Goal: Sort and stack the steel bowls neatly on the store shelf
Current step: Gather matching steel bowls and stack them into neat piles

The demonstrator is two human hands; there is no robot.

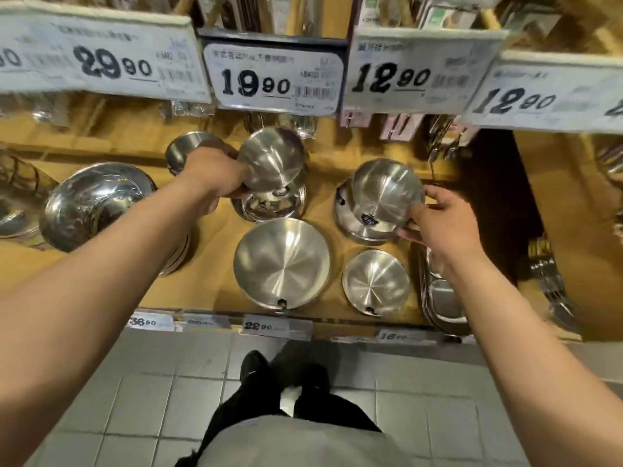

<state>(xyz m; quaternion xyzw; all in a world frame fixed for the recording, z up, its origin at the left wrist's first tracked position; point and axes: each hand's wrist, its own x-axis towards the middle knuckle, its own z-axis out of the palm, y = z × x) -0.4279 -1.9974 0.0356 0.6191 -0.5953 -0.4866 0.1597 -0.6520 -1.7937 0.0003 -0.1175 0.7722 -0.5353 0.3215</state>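
The left hand [215, 176] grips a steel bowl [271, 160] by its rim, with the fingers curled around the near edge. This bowl is tipped up, so its open side faces back toward the person. It is round, so no side is longer than another. It hangs just above a second bowl [269, 205] that sits on the yellow shelf [209, 237], right under the left fingers. Behind the left hand stands a small bowl [188, 148], partly hidden by the hand. The right hand [438, 224] holds another bowl [387, 190] at its rim, with the fingers [435, 197] spread along the right edge and the thumb at the near edge. That bowl is tipped too, with its open side facing the person and a little to the left. It rests on top of a low stack [357, 227] of bowls with a dark sticker [369, 219] on it. Nearer than the left fingers sits a big bowl [281, 262], flat and open side up. Beside it, nearer than the right fingers, sits a smaller bowl [376, 281], also open side up. Far to the left of the left hand is a very big bowl [94, 203], tipped on its side. Under the right arm lie steel trays [445, 298]. White price tags [273, 75] hang above both hands.
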